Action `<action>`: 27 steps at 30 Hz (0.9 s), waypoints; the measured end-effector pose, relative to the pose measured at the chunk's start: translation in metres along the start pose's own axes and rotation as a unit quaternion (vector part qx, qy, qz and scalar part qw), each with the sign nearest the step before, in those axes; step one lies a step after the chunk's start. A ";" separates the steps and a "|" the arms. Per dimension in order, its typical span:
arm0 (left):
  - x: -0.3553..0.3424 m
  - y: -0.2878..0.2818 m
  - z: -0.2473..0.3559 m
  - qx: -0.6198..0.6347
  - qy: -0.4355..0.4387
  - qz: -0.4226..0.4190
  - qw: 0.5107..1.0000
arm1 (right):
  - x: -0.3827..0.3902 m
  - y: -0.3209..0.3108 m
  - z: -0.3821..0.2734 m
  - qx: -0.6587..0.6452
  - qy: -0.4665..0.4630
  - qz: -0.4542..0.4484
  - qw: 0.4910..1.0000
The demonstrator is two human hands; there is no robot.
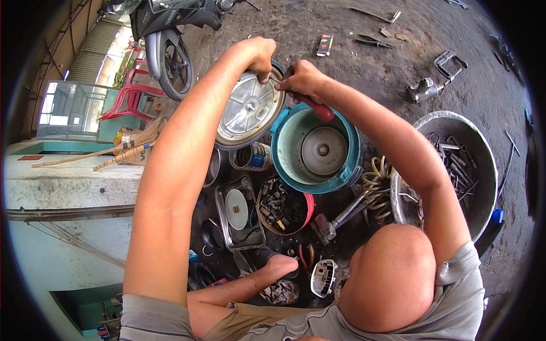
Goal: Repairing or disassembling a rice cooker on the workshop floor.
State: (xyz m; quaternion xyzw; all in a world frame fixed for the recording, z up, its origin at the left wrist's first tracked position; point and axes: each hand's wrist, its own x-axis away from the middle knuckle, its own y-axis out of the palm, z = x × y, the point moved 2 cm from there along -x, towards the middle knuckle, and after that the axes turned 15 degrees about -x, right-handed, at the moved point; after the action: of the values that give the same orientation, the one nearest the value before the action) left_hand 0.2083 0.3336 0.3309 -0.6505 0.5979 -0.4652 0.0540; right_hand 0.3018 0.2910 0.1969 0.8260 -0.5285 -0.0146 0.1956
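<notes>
Stretched forward and bent at the wrist, the left hand (260, 57) clamps its fingers on the upper rim of a round, ribbed silver-metal lid (242, 108), beside an open teal cylindrical tub (276, 152). The right hand (303, 79) closes around a red-handled tool (322, 112) near the lid's edge.

The head-worn fisheye looked down from nearby onto the left hand (260, 54) and right hand (305, 78); toward its dark rim, shapes bent, perhaps misleadingly.

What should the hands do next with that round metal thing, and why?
Perhaps the left hand should steady the round metal piece, since its fingers are at the upper edge and the right hand holds a red-handled tool near the rim. The tool's tip is hard to see.
</notes>
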 end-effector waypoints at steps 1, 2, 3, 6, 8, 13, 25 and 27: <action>0.000 -0.001 0.001 -0.001 0.000 0.000 1.000 | 0.000 0.000 0.000 0.001 0.000 0.000 1.000; 0.000 -0.001 0.001 0.000 -0.001 0.000 1.000 | -0.001 0.001 0.001 -0.034 0.016 -0.013 0.999; 0.000 -0.001 0.003 -0.007 0.005 0.003 1.000 | -0.002 0.001 0.003 -0.068 0.030 -0.024 0.997; 0.000 -0.003 0.003 -0.010 0.008 0.006 1.000 | -0.004 0.002 0.002 -0.095 0.037 -0.044 0.994; 0.001 -0.002 0.002 -0.007 0.005 0.004 1.000 | -0.003 0.001 -0.002 -0.041 0.024 -0.035 0.998; -0.001 -0.001 0.000 -0.006 -0.004 0.002 1.000 | -0.002 0.006 -0.004 -0.010 0.005 0.018 1.000; 0.000 -0.002 0.003 -0.007 -0.004 0.011 1.000 | -0.003 0.000 -0.008 0.066 -0.028 0.019 0.997; 0.000 -0.002 0.005 -0.001 -0.006 0.016 1.000 | -0.006 -0.001 -0.002 -0.011 0.016 0.011 1.000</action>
State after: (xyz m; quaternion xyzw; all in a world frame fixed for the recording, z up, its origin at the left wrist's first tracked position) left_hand 0.2133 0.3316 0.3295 -0.6434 0.6087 -0.4597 0.0641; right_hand 0.3006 0.2971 0.1977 0.8181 -0.5340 -0.0046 0.2132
